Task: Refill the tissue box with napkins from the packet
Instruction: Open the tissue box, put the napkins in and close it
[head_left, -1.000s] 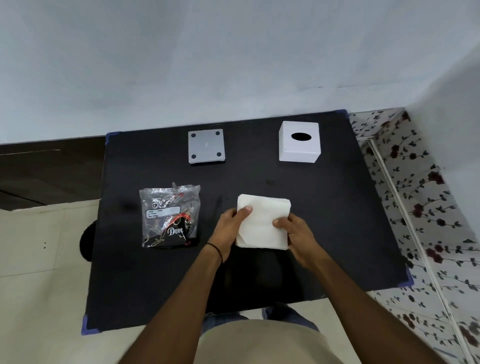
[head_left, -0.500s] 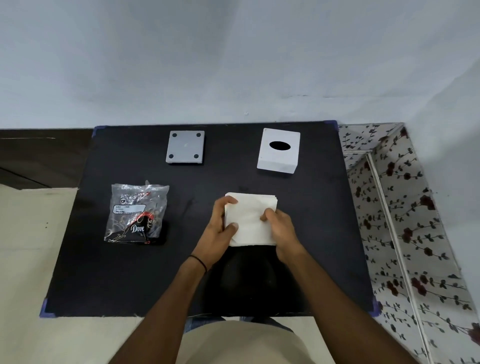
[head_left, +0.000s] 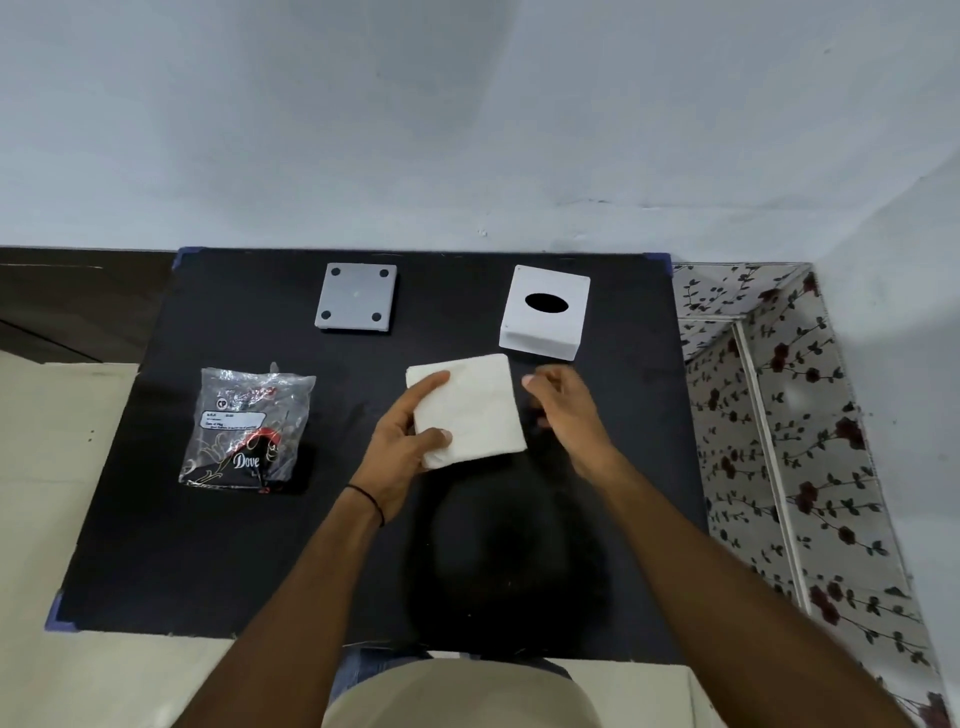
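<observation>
A white stack of napkins (head_left: 475, 405) is held over the black table (head_left: 208, 545) by my left hand (head_left: 402, 441), thumb on top and fingers along its left edge. My right hand (head_left: 563, 410) hovers just right of the stack, off it, fingers loosely curled and holding nothing. The white tissue box (head_left: 545, 312) with its dark oval slot stands at the back right, just beyond the stack. The clear plastic packet (head_left: 249, 431) lies crumpled on the left of the table.
A grey square plate (head_left: 356, 304) with four dark feet lies at the back centre. The wall rises right behind the table. A flower-patterned surface (head_left: 779, 415) borders the table's right edge.
My right hand has let go of the napkin stack and moved off to its right. The left hand has carried the stack a little further from me, toward the tissue box.
</observation>
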